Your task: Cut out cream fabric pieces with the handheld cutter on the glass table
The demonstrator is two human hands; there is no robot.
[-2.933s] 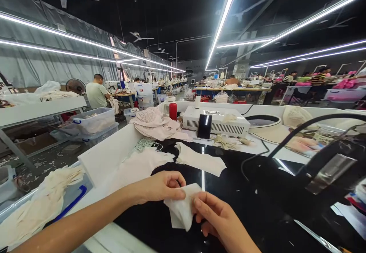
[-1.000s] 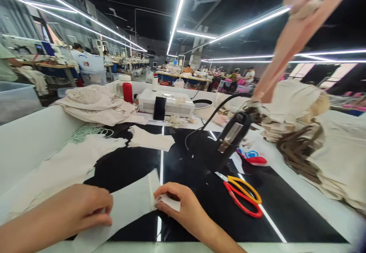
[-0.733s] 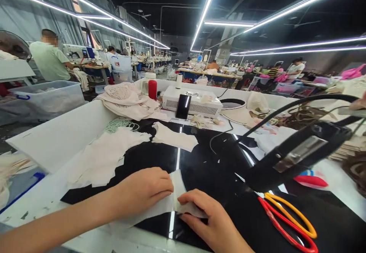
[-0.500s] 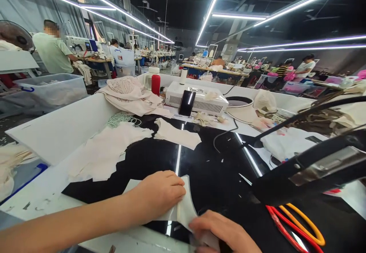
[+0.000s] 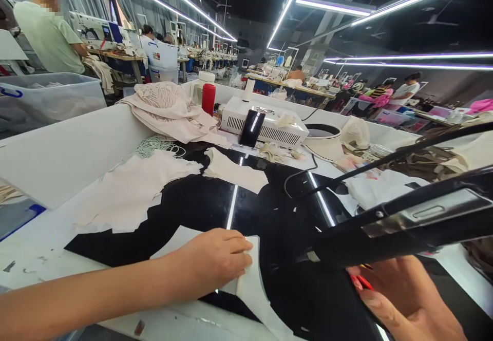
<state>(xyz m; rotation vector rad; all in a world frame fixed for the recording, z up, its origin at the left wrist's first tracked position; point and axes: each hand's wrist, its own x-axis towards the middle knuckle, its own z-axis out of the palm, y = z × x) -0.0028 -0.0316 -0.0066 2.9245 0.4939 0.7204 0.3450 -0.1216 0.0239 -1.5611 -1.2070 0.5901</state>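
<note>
Glossy black surface (image 5: 185,202) covers much of the white table (image 5: 38,243), under long strip lights. Over its near edge, the left hand (image 5: 217,261) lies palm down on the white cloth (image 5: 256,289), fingers bent and close together; whether it also pinches the cloth cannot be seen. The cloth lies partly under that hand and runs out from it toward the near edge, a seam showing just beside the fingertips.

The right hand (image 5: 408,297) is half open at the scissors (image 5: 360,283), thumb by the red handle; the black tool (image 5: 400,223) in front hides much of them, so how firmly it grips cannot be told.

Beyond the left hand lie a large cream piece (image 5: 134,189) and a smaller one (image 5: 234,170), with green cord (image 5: 154,147) behind the large piece. Farther back are heaped cloth (image 5: 169,115), a red bottle (image 5: 208,98), a phone (image 5: 252,128) leaning upright by the white box (image 5: 279,128), a spool (image 5: 248,90) and a visor (image 5: 327,143). Past the table, a person in a pale green shirt (image 5: 50,38) is near a clear bin (image 5: 54,97).
</note>
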